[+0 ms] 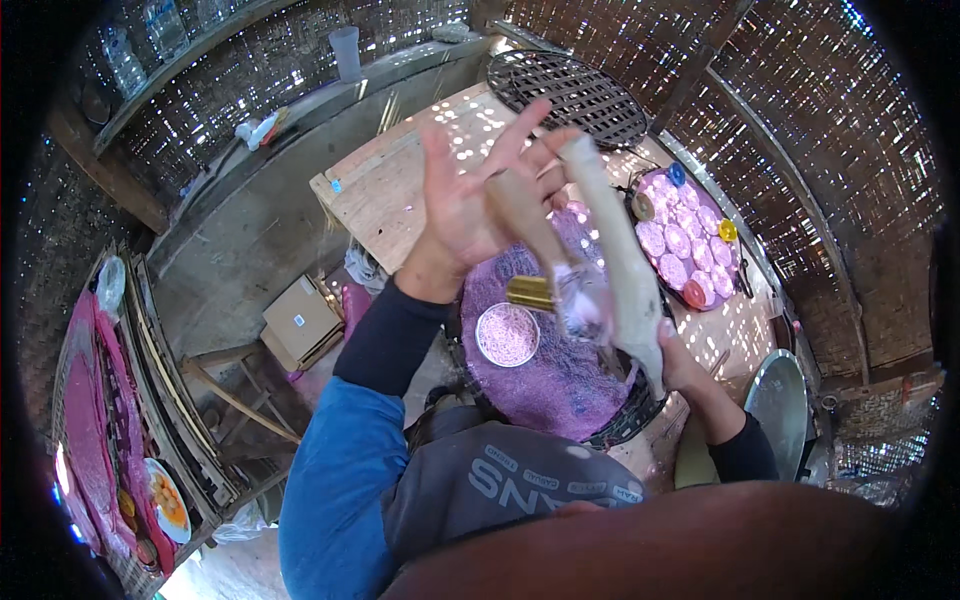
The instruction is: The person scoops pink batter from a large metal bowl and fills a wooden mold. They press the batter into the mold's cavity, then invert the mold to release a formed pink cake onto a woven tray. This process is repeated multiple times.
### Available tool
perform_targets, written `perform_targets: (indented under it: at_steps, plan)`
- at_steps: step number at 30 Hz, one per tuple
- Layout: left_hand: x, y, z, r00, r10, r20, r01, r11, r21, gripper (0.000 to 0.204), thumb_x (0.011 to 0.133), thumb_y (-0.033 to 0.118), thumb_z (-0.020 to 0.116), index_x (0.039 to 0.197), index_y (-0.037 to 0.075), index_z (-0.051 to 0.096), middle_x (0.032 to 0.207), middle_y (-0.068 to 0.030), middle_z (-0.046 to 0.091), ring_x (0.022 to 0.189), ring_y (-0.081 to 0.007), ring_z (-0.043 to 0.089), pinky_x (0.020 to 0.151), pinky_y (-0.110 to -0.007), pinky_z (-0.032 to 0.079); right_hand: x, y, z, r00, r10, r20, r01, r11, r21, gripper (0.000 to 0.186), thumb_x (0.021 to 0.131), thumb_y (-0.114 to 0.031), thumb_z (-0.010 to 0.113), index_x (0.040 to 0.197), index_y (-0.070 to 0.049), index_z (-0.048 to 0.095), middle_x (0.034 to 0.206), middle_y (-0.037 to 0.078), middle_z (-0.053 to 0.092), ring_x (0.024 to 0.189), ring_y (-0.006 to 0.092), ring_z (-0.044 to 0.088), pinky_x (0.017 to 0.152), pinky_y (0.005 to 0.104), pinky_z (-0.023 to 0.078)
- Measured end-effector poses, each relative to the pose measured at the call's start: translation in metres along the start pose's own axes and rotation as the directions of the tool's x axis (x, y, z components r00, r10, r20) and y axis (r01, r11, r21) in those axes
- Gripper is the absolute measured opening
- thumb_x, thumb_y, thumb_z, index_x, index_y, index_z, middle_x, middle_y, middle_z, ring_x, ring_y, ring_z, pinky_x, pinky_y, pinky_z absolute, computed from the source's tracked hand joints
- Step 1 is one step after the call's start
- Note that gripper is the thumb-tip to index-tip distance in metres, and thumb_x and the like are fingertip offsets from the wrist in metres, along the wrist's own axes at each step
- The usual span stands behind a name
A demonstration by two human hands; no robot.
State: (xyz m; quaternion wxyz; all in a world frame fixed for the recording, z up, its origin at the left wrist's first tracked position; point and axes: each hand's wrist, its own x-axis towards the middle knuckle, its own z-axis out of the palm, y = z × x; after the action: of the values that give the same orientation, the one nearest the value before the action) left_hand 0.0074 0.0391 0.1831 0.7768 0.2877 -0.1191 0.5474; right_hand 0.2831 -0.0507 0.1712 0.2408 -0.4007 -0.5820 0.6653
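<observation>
Pale and wood-like, a two-armed tool (622,250) is up in the air between the person's hands, blurred, its arms spreading toward the top. The right hand (688,365) has its fingers clamped on the lower end of the paler arm. The left hand (465,212) is raised with its fingers spread well apart, the browner arm crossing in front of the palm; whether the palm touches it, I cannot tell. A gold cylinder (530,292) sticks out to the left near the foot of that arm.

Below the tool is a wide round spread of purple, mesh-like material (560,390), and on its left part sits a round dish (507,335) with fine pinkish strands in it. Behind and to the right, on the wooden desk (385,195), a round tray carries many pinkish-purple discs (690,235), with a blue round piece (676,174), a yellow one (727,230) and a red one (693,293) around its edge. A dark openwork round rack (570,100) lies at the far side, and a big metal basin (783,395) is beyond the right forearm
</observation>
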Motion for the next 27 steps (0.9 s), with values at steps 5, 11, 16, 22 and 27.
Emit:
perform_targets:
  at_steps: [5,11,16,22,27]
  plan:
    - [-0.029,-0.007,0.001,0.856,-0.46,0.235,-0.383,-0.261,0.886,0.079,0.066,0.045,0.07,0.128,0.005,0.042,0.134,-0.0205,0.036,0.124,-0.0346,0.036,0.096,-0.044,0.037,0.0,0.0,0.002,0.98,-0.026,-0.199,0.001,0.992,-0.123,0.072,0.09,-0.059,0.016,0.131,-0.003,0.036,0.117,0.013,0.054,0.105,0.0208,0.055,0.092,0.0341,0.042]
    - [-0.04,-0.023,-0.002,0.963,0.254,0.089,-0.131,0.154,0.979,0.045,0.063,0.019,0.074,0.101,0.0,0.058,0.093,-0.0144,0.062,0.086,-0.0248,0.061,0.079,-0.034,0.047,0.032,0.001,0.023,0.993,-0.001,-0.121,0.055,0.896,0.44,0.077,0.088,-0.064,0.021,0.125,-0.001,0.044,0.115,0.016,0.054,0.103,0.0216,0.054,0.089,0.0328,0.042]
    - [-0.059,-0.013,-0.004,0.891,0.403,-0.21,0.129,0.218,0.967,0.037,0.066,0.011,0.072,0.098,-0.002,0.059,0.093,-0.0111,0.062,0.086,-0.0218,0.06,0.077,-0.031,0.047,0.058,0.066,0.047,0.938,-0.32,-0.136,0.162,0.749,-0.642,0.05,0.086,-0.037,0.05,0.126,-0.009,0.046,0.123,0.013,0.05,0.113,0.0283,0.048,0.097,0.0396,0.035]
    - [-0.078,-0.005,-0.019,0.837,0.505,-0.21,0.12,0.206,0.971,0.041,0.065,0.011,0.073,0.101,-0.002,0.058,0.097,-0.011,0.062,0.089,-0.0222,0.059,0.079,-0.033,0.046,0.083,0.073,0.084,0.905,-0.421,0.061,0.188,0.266,-0.945,0.054,0.081,-0.045,0.053,0.126,-0.015,0.048,0.132,0.014,0.04,0.124,0.0314,0.035,0.104,0.0496,0.023]
    - [-0.082,-0.006,-0.021,0.824,0.522,-0.221,0.12,0.22,0.968,0.04,0.065,0.009,0.072,0.101,-0.002,0.058,0.097,-0.0112,0.062,0.088,-0.0218,0.06,0.077,-0.032,0.046,0.083,0.074,0.083,0.907,-0.401,0.127,0.213,0.177,-0.961,0.057,0.079,-0.049,0.053,0.127,-0.017,0.048,0.131,0.015,0.04,0.124,0.0318,0.035,0.104,0.0532,0.02]
